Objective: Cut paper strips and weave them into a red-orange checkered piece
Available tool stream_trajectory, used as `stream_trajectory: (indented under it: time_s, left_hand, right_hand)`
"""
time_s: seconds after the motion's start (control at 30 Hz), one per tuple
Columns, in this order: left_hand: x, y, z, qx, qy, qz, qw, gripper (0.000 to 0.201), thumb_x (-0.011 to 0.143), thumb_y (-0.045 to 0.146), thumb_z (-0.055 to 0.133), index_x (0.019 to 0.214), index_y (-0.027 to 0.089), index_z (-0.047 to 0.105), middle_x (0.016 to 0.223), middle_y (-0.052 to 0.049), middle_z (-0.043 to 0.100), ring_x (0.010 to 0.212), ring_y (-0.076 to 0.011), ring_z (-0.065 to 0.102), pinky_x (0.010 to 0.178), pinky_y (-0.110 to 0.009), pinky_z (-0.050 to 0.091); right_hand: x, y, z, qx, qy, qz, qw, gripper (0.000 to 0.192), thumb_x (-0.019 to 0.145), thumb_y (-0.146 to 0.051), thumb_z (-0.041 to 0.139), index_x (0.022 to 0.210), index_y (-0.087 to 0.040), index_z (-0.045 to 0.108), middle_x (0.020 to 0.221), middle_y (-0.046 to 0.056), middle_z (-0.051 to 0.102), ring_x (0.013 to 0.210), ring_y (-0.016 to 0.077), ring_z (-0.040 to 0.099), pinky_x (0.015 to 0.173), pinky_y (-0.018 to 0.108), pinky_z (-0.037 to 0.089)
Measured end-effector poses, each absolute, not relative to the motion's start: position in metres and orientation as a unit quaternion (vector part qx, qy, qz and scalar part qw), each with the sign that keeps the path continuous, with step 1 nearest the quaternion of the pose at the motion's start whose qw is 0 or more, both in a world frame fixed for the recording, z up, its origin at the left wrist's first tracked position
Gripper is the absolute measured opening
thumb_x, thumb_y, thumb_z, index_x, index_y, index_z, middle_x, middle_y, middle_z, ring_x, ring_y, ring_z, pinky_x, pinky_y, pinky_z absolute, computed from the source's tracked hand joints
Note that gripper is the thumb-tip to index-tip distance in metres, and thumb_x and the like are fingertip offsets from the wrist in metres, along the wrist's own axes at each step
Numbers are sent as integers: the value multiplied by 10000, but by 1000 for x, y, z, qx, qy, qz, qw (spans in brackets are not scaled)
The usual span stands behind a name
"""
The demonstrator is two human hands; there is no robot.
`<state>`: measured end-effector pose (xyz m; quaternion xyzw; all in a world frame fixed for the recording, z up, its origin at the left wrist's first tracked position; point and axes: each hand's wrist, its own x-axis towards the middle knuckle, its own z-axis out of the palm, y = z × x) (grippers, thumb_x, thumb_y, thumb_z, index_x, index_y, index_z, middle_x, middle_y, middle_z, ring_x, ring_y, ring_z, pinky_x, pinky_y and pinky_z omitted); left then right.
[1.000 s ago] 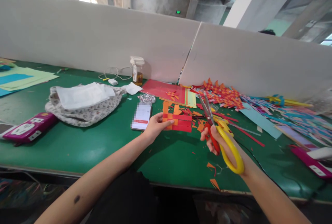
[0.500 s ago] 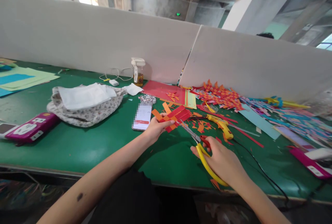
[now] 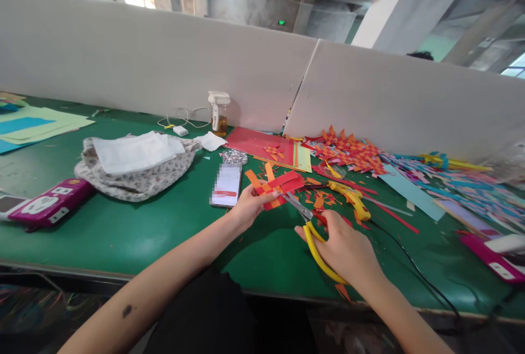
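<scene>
My left hand (image 3: 249, 205) is closed on a woven piece of red and orange paper strips (image 3: 283, 183), with loose strip ends sticking out of it. In my right hand (image 3: 342, 242) is a pair of scissors (image 3: 318, 261) with yellow and red handles. The blades reach to the lower right side of the woven paper, at the strips; whether they are cutting through one cannot be made out. Beyond them, orange and red paper scraps (image 3: 320, 198) lie on the green table (image 3: 164, 239). A yellow glue gun (image 3: 350, 199) rests just past my right hand.
A phone (image 3: 226, 184) lies left of the paper, near a cloth bag (image 3: 139, 184) and a lidded bottle (image 3: 219, 113). A pile of red-orange woven shapes (image 3: 348, 151) and many coloured strips (image 3: 459, 184) sit right. Magenta power strips (image 3: 51, 203) are at both sides.
The scissors and my right hand have moved slightly left, with the blades nearer the woven paper. My left hand and the paper have shifted slightly to the right.
</scene>
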<state>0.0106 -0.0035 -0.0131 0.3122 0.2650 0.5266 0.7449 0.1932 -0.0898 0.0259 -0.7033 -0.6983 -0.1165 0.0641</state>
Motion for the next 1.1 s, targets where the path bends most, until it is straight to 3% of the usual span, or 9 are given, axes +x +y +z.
stream_trajectory:
  time_s: [0.23, 0.5, 1.1]
  left_hand:
    - [15, -8, -12, 286, 255, 558, 736, 344, 597, 135, 774, 868, 137, 563, 837, -31, 696, 751, -127, 659, 749, -257, 500]
    - [15, -12, -7, 284, 238, 553, 747, 308, 635, 146, 751, 907, 126, 607, 939, -64, 695, 831, -141, 654, 798, -261, 489]
    - [14, -10, -12, 275, 229, 551, 754, 285, 649, 157, 744, 905, 132, 620, 938, -56, 695, 842, -140, 656, 813, -254, 492]
  right_hand:
    - [184, -81, 24, -694, -702, -134, 88, 429, 767, -618, 431, 865, -200, 442, 793, 63, 639, 638, 256, 643, 457, 276, 313]
    - [180, -76, 24, -680, -709, -149, 115, 477, 736, -653, 456, 869, -195, 453, 806, 69, 635, 658, 256, 638, 474, 272, 322]
    - [181, -73, 30, -651, -722, -191, 135, 461, 743, -654, 433, 764, -196, 480, 735, 50, 618, 574, 207, 603, 462, 265, 260]
